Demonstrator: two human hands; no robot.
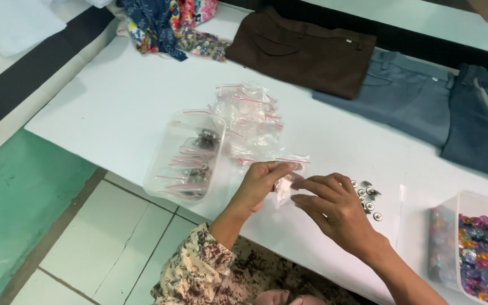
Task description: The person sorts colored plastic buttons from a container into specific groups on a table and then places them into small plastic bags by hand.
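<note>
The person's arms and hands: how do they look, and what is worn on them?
Both are bare: the left hand and right hand have no gloves, and I see no rings or watch. The left arm comes out of a loose cream sleeve with a dark floral print, ending near the elbow. The right forearm shows no sleeve.

A white table (114, 107) is seen carrying everything. A clear plastic tub (186, 155) of filled zip bags is set near its front edge, with a heap of empty zip bags (249, 121) just beside it. Loose metal buttons (367, 199) are scattered further right, near a tub of coloured beads (484, 251). Brown trousers (303, 51), grey-blue trousers (402, 93), dark denim (484, 121) and patterned cloth (165, 22) are laid along the back.
</note>
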